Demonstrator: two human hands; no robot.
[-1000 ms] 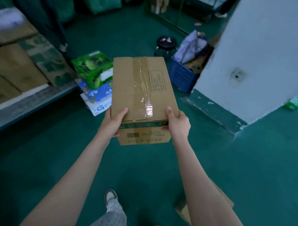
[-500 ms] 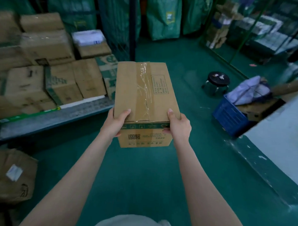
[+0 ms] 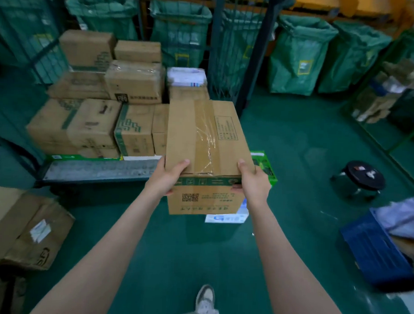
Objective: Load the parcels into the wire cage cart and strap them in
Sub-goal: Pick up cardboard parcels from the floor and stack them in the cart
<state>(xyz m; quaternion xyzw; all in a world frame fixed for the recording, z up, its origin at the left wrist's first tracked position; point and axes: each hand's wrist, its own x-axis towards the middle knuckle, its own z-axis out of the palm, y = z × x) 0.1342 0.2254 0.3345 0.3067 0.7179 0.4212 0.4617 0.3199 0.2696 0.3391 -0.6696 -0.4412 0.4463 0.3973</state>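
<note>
Cardboard parcel (image 3: 209, 142), taped along its top: held in the air above the green floor (image 3: 295, 160), just before the wire cage cart (image 3: 97, 170). Left hand (image 3: 166, 177) and right hand (image 3: 254, 182) grip its near corners, thumbs on top, fingers curled underneath. Cart deck carries stacked boxes (image 3: 97, 120); green sacks (image 3: 301, 54) stand behind.

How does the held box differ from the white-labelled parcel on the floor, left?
The box is gripped in the air by the left hand and right hand; the parcel lies on the floor. The box is crisp-edged, the parcel crumpled. Both are brown cardboard.
</note>
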